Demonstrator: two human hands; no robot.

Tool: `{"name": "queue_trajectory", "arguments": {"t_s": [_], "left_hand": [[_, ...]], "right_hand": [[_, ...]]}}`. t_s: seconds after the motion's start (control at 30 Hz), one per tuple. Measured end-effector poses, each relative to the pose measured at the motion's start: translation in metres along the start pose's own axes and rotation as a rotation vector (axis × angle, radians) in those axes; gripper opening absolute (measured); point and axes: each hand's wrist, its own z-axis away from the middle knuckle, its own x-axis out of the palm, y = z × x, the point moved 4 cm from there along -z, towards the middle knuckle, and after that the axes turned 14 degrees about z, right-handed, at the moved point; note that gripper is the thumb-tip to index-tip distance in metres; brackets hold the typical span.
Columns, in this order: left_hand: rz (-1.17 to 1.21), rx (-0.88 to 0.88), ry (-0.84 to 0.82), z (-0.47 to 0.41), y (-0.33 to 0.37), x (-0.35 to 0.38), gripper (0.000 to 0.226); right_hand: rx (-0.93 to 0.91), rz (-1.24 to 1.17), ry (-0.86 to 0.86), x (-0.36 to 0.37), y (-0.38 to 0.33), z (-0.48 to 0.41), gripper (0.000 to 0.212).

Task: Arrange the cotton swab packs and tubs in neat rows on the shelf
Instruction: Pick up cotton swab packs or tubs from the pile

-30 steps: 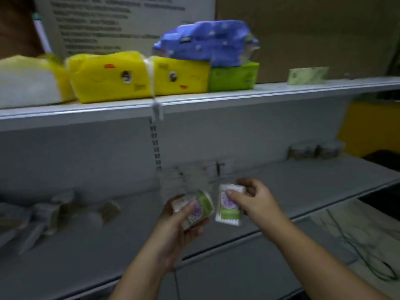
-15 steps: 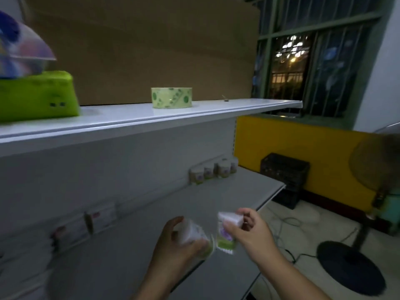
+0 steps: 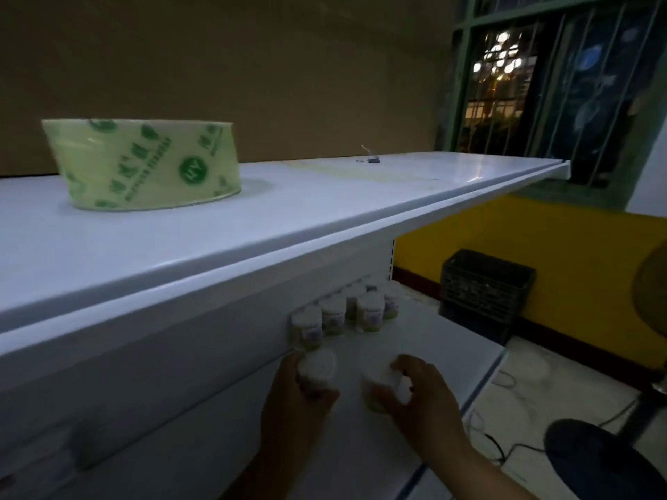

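Observation:
Several round cotton swab tubs (image 3: 368, 311) with white tops and purple-green labels stand in rows at the back of the lower white shelf (image 3: 444, 341), against the back panel. My left hand (image 3: 296, 405) is shut on one tub (image 3: 317, 366), held near the back panel just in front of the row. My right hand (image 3: 418, 395) is shut on another tub (image 3: 379, 387), low over the shelf to the right of the first. Both held tubs are partly hidden by my fingers.
A big roll of green printed tape (image 3: 144, 164) sits on the upper shelf (image 3: 325, 211), which overhangs the work area. A small dark object (image 3: 370, 159) lies further along it. A black crate (image 3: 483, 286), cables and a fan base (image 3: 599, 460) are on the floor at right.
The view has swung right and closer to the shelf end. Both hands have carried their tubs forward and down to the lower shelf, next to the standing tubs.

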Motion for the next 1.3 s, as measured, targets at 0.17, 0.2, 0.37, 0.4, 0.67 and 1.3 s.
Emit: {"name": "queue_trajectory", "arguments": {"t_s": [0.17, 0.2, 0.37, 0.4, 0.67, 1.3], "left_hand": [[0.01, 0.033, 0.106, -0.024, -0.005, 0.023, 0.074], [0.02, 0.029, 0.138, -0.028, -0.008, 0.027, 0.074], [0.096, -0.018, 0.271, -0.038, -0.026, 0.046, 0.083], [0.098, -0.03, 0.287, -0.037, -0.025, 0.047, 0.085], [0.097, -0.074, 0.367, -0.036, -0.01, 0.058, 0.064], [-0.744, -0.204, 0.325, 0.083, 0.066, -0.108, 0.072]], "right_hand": [[-0.331, 0.143, 0.106, 0.017, -0.001, -0.054, 0.049], [-0.378, 0.153, 0.116, 0.019, -0.002, -0.063, 0.046], [-0.51, 0.128, 0.135, 0.036, -0.005, -0.104, 0.031], [-0.51, 0.08, 0.125, 0.041, -0.002, -0.112, 0.032], [-0.586, -0.107, 0.049, 0.065, 0.006, -0.14, 0.04], [-1.238, -0.212, -0.187, 0.034, -0.143, 0.029, 0.036]]}}
